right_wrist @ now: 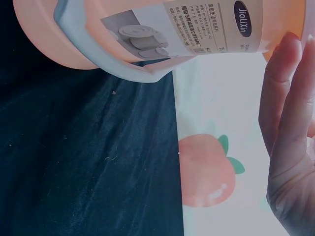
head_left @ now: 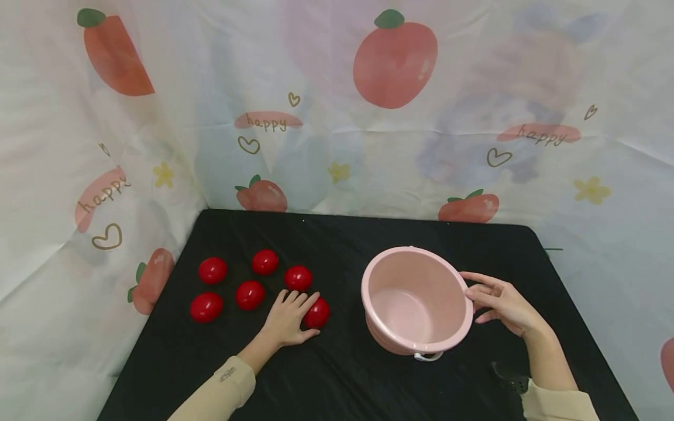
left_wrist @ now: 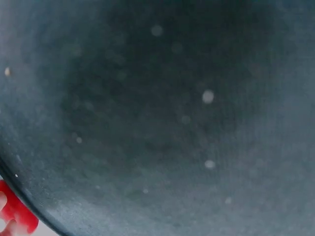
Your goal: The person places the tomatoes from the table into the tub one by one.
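My left hand (head_left: 288, 318), fingers spread, is at the nearest glossy red ball (head_left: 319, 314), with index finger and thumb on either side of it. In the left wrist view only a corner of a red ball (left_wrist: 25, 216) shows, with fingertips over it. On the right stands a pink bucket (head_left: 381, 330) with a white handle (head_left: 428, 356), its mouth facing up and toward me. My right hand (head_left: 508, 307) pinches the bucket's right rim. The right wrist view shows those fingers (right_wrist: 281, 93) at the lip and a printed label (right_wrist: 211, 29) on the bucket's side.
Several more red balls (head_left: 213, 271) lie loosely grouped on the left of the black-covered table (head_left: 337, 374). A printed fabric curtain (head_left: 326, 70) hangs behind the table and along its left side. A dark strap-like item (head_left: 511, 379) is beside the right sleeve.
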The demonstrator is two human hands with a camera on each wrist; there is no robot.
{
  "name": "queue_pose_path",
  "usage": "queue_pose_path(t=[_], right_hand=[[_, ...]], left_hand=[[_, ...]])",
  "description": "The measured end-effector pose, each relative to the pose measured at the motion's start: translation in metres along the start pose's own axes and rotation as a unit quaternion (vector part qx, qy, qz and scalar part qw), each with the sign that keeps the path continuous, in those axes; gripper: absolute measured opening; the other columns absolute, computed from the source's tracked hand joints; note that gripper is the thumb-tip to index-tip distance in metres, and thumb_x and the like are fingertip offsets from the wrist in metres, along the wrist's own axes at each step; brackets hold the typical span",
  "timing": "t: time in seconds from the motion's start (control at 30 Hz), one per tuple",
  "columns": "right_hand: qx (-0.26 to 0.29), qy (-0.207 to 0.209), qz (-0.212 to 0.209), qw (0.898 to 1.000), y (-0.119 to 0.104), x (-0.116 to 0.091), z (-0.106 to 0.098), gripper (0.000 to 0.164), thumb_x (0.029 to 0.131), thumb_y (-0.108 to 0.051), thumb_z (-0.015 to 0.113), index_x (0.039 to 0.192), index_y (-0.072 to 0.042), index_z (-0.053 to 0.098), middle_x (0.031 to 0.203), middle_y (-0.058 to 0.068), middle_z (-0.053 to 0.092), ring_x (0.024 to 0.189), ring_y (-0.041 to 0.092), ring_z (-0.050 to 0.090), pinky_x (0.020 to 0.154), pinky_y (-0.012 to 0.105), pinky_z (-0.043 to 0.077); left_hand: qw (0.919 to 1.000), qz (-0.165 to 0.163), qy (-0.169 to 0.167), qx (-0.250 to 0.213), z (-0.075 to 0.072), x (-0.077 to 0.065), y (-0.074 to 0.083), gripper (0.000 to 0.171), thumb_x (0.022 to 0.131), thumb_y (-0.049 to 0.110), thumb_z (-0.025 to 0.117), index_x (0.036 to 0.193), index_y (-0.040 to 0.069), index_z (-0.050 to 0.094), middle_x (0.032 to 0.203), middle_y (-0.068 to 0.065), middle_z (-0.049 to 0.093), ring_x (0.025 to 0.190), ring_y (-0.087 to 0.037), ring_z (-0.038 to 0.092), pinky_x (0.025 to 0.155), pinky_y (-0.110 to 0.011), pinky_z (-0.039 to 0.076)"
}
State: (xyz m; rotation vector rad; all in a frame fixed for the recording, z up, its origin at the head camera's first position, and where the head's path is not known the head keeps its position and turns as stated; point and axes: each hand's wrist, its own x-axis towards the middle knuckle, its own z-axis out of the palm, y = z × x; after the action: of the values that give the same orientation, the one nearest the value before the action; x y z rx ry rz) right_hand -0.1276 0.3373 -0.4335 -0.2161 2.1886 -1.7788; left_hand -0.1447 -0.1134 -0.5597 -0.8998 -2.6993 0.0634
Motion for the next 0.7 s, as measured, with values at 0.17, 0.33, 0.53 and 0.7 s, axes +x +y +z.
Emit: queue_pose_path(t=[0.17, 0.33, 0.53, 0.7], right_hand=[[-0.003, 0.001, -0.003, 1.000, 0.001, 0.000, 0.000, 0.036, 0.092, -0.005, 0.051, 0.123, -0.022, 0.053, 0.094, -0.002, 0.069, 0.072, 0.021, 0.067, 0.053, 0.034, 0.054], [-0.005, -0.001, -0.008, 1.000, 0.000, 0.000, 0.000, 0.036, 0.092, -0.004, 0.051, 0.124, -0.020, 0.053, 0.095, -0.002, 0.069, 0.072, 0.021, 0.067, 0.053, 0.034, 0.053], [-0.006, -0.001, -0.012, 1.000, 0.000, 0.000, 0.000, 0.036, 0.091, -0.004, 0.052, 0.125, -0.018, 0.052, 0.094, -0.001, 0.069, 0.072, 0.018, 0.066, 0.053, 0.034, 0.053], [-0.007, 0.001, -0.017, 1.000, 0.001, 0.001, 0.001, 0.036, 0.091, -0.003, 0.052, 0.125, -0.017, 0.052, 0.094, -0.001, 0.069, 0.071, 0.018, 0.066, 0.053, 0.034, 0.053]], left_hand=[[0.9998, 0.003, 0.017, 0.002, 0.000, 0.001, 0.000, 0.075, 0.067, 0.064, 0.060, 0.127, 0.020, 0.050, 0.102, 0.002, 0.060, 0.097, -0.019, 0.051, 0.091, -0.043, 0.037], [0.9991, 0.011, 0.040, -0.004, -0.001, 0.003, -0.001, 0.073, 0.063, 0.061, 0.065, 0.122, 0.019, 0.053, 0.100, 0.002, 0.060, 0.093, -0.018, 0.051, 0.088, -0.042, 0.039], [0.9969, 0.025, 0.074, 0.000, -0.019, 0.015, -0.003, 0.070, 0.062, 0.059, 0.066, 0.119, 0.019, 0.056, 0.099, 0.001, 0.061, 0.091, -0.019, 0.052, 0.085, -0.042, 0.041], [0.9939, 0.024, 0.108, 0.004, -0.049, 0.038, -0.010, 0.069, 0.062, 0.057, 0.065, 0.118, 0.019, 0.057, 0.098, -0.001, 0.062, 0.090, -0.020, 0.053, 0.083, -0.041, 0.042]])
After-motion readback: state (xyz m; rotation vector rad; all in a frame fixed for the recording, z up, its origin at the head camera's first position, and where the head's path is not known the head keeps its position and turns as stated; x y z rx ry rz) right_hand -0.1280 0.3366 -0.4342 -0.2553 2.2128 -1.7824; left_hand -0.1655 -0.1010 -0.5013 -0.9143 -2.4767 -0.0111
